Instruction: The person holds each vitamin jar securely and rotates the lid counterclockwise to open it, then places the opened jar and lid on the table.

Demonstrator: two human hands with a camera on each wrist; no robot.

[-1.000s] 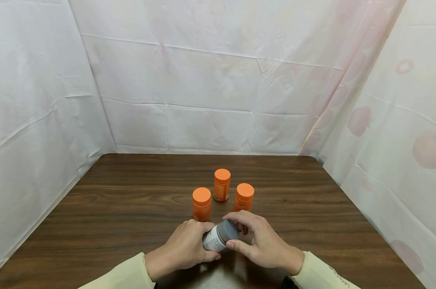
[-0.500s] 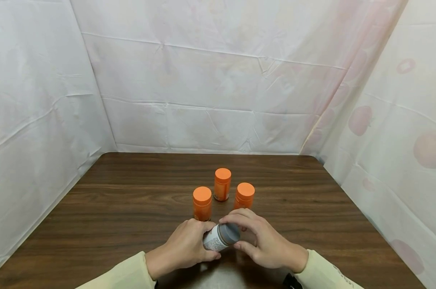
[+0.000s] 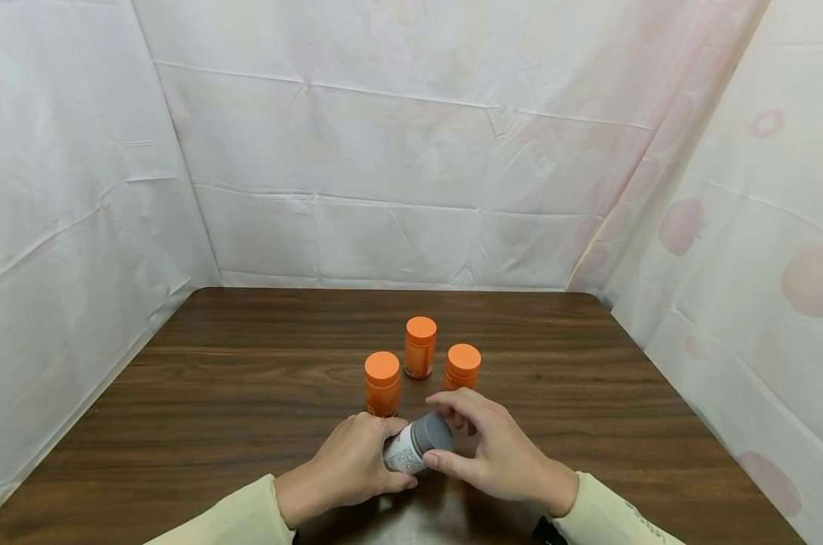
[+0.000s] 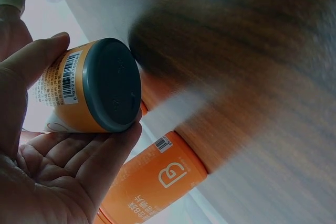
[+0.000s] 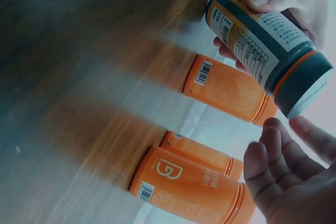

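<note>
My left hand [image 3: 356, 463] grips a dark grey bottle [image 3: 403, 453] with a printed label, thumb on one side and fingers on the other. The bottle is tilted, its grey cap [image 3: 433, 432] towards my right hand [image 3: 498, 456]. That hand's thumb tip is right at the cap's near edge, while its fingers arch loosely beyond the cap, apart from it in the right wrist view. Its smooth dark base [image 4: 113, 85] faces the left wrist camera. An orange band shows just below the cap [image 5: 303, 85].
Three upright orange bottles with orange lids stand just beyond my hands: one at left [image 3: 381, 382], one farther back [image 3: 421, 350], one at right [image 3: 462, 365], partly behind my right hand. The dark wood table [image 3: 247, 363] is walled by pale sheets [image 3: 384, 151].
Half a second ago my right fingers lay over the cap; now they have lifted off it and swung back, with the thumb at the near edge. My left hand keeps its grip on the bottle.
</note>
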